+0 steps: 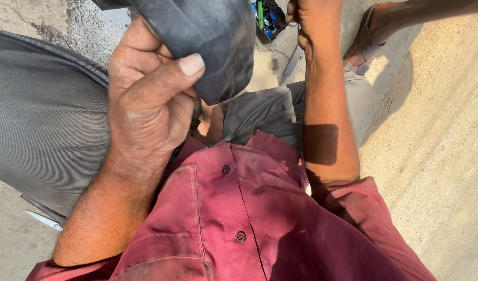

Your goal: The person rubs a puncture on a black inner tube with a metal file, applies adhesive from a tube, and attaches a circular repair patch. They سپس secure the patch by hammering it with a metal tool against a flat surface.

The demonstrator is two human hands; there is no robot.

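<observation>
Rubber tube (213, 41): black, held up over the lap, close to the camera.
Left hand (150, 99): fingers clamped on the tube's lower fold — thumb pressed flat across it.
Right hand (312, 15): raised at the top edge, fingers curled shut; on what, I could not tell.
Handling: looked soft, limp and light, slightly grippy — best pinched at a fold.
Ground (437, 156): sunlit concrete, with a small tool box (270, 18) beyond.

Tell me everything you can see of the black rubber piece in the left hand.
The black rubber piece looks like a flattened tube or flap: matte, dusty, smooth, with a rounded folded lower end. It hangs down from the top of the view, its upper part cut off. The left hand grips it, thumb pressed across its face, fingers behind. It sits above the lap, over grey trousers.
</observation>
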